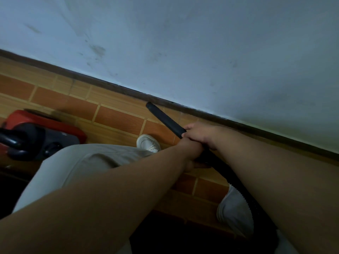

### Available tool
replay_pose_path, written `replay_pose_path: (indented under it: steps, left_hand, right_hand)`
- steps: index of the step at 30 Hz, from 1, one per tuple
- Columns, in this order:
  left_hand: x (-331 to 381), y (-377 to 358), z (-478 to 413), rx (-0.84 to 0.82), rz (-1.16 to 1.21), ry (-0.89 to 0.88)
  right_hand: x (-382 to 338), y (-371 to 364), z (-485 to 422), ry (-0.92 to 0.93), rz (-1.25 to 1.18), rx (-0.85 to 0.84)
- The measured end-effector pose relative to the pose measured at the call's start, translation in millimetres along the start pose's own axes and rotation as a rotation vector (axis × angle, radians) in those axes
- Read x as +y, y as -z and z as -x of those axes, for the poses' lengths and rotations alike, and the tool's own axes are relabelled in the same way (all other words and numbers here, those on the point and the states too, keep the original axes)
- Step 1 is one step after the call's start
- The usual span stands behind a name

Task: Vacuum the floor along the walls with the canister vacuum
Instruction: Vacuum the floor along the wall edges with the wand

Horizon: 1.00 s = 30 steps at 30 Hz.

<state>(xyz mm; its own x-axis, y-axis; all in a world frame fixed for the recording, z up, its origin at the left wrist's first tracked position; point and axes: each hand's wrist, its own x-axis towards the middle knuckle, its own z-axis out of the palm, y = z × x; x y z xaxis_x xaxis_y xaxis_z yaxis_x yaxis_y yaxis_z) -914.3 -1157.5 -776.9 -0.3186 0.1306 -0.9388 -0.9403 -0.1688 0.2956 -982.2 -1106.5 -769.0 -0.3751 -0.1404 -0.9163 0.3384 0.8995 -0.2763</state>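
The right hand and the left hand both curl round the black wand, whose tip points toward 11 o'clock, just beside the baseboard. The red canister sits at 9 o'clock.

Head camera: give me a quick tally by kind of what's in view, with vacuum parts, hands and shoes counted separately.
Red canister: 1
Black wand: 1
Black hose: 1
Hands: 2, the left hand and right hand, both gripping the wand
White shoes: 2
Total: 7
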Motion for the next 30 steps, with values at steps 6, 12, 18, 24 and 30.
replay_pose_path:
  steps: [6, 12, 18, 24, 30]
  left_hand:
    - [2, 35, 48, -0.020, 0.255, -0.097]
    - [40, 78, 66, 0.100, 0.263, -0.163]
    - [81, 117, 45, 0.176, 0.255, -0.199]
    - [90, 180, 38, 0.232, 0.454, -0.111]
    - [84, 263, 45, 0.324, 0.650, -0.103]
  right_hand:
    - [-24, -1, 45, 0.167, -0.095, 0.027]
    - [-35, 9, 68, 0.261, 0.005, 0.083]
    - [-81, 6, 43, 0.318, 0.119, 0.077]
    - [-148, -11, 8, 0.402, 0.243, -0.055]
    - [-219, -46, -22, 0.351, 0.313, -0.119]
